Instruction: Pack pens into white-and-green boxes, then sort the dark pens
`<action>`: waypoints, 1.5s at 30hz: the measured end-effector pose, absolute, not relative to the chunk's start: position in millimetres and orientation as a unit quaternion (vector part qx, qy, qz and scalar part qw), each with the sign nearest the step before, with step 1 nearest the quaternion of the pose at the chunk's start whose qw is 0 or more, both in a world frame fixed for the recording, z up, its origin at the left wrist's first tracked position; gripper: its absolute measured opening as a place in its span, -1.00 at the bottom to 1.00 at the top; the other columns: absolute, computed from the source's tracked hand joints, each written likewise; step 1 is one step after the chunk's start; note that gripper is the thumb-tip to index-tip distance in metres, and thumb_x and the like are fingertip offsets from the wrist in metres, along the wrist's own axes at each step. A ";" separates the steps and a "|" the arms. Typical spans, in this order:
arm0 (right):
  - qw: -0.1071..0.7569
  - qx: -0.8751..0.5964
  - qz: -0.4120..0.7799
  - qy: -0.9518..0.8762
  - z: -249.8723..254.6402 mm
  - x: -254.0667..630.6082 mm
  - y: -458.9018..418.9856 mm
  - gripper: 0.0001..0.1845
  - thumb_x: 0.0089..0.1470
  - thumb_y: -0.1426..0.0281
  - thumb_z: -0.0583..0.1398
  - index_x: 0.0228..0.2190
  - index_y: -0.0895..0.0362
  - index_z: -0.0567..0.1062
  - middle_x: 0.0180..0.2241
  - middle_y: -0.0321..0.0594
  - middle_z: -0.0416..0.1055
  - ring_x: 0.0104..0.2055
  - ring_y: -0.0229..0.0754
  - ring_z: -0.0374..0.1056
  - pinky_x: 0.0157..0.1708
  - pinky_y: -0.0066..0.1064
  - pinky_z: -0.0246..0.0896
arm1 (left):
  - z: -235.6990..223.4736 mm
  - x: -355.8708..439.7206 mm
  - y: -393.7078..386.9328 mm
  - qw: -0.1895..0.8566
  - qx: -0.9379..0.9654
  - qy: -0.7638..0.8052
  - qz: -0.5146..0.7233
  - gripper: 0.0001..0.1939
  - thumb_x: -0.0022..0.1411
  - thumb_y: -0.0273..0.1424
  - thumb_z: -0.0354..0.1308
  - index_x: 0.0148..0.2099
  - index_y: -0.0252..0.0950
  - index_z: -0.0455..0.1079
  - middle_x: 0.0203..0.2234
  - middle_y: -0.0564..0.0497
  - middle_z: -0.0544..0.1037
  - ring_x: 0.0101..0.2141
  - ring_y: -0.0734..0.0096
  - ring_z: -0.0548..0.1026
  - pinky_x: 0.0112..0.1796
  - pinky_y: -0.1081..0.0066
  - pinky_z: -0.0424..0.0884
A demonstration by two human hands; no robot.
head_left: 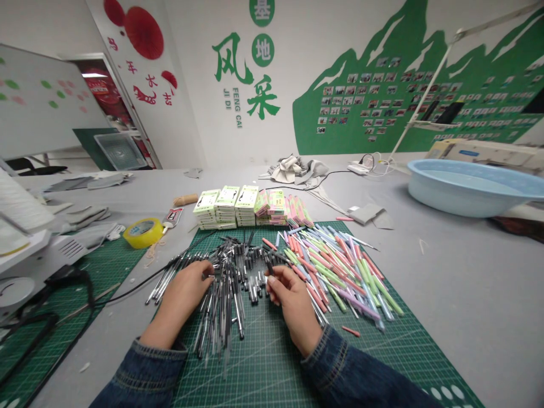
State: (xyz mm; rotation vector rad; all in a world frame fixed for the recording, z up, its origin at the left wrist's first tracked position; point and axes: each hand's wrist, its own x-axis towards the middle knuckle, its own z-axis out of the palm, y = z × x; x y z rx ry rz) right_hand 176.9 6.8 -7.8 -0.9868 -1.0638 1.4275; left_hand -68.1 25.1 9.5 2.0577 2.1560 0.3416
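Observation:
My right hand pinches a small dark piece that looks like a black pen cap, just above the mat. My left hand rests at the left side of a pile of clear-barrelled black pens, fingers curled in; what they hold, if anything, is hidden. Several black caps lie between my hands. To the right of my right hand spreads a heap of pastel pens in pink, green, purple and blue. Everything lies on a green cutting mat.
Stacked small boxes stand at the mat's back edge. Yellow tape and a black cable lie left. A white machine is at far left. A blue basin sits at right, cloth scraps at the back.

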 end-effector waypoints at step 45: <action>0.447 -0.349 0.638 -0.520 -4.3 171.4 -2.4 -0.83 0.06 0.28 0.19 -0.36 0.14 0.46 -0.55 -0.38 0.33 -0.62 -0.38 0.10 -0.61 -0.51 -0.05 | 21.9 4.8 0.2 0.541 0.459 0.506 0.490 -0.78 0.07 -0.29 0.28 -0.24 -0.27 0.56 -0.31 -0.04 0.60 -0.33 0.37 0.47 -0.27 0.44 0.37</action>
